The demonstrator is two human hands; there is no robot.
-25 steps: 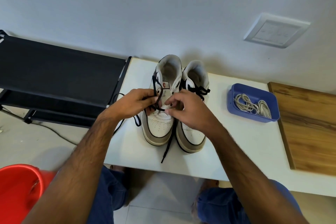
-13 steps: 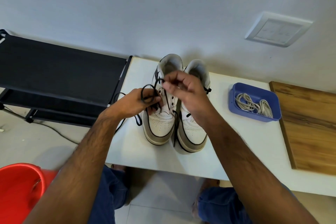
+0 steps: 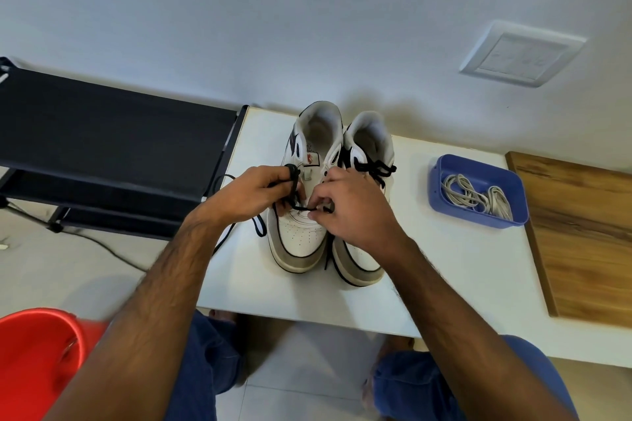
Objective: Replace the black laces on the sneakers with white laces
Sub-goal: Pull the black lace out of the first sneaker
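Observation:
Two white sneakers stand side by side on the white table (image 3: 444,284), toes toward me. The left sneaker (image 3: 301,236) has most of its black lace (image 3: 292,205) pulled out; loose loops trail off its left side. My left hand (image 3: 253,195) grips a bundle of that lace over the shoe's left eyelets. My right hand (image 3: 345,208) pinches a strand of the same lace low over the tongue. The right sneaker (image 3: 359,260) keeps its black lace (image 3: 374,169) tied at the top. White laces (image 3: 478,196) lie coiled in a blue tray (image 3: 441,191).
A black fabric shelf rack (image 3: 113,133) abuts the table's left edge. A wooden board (image 3: 588,232) lies at the right of the tray. A red bucket (image 3: 37,355) stands on the floor at lower left. My knees in blue jeans are under the table's front edge.
My right hand rose toward the shoe collars drawing the lace up, then came back down to the lower eyelets. My left hand stayed on the lace bundle.

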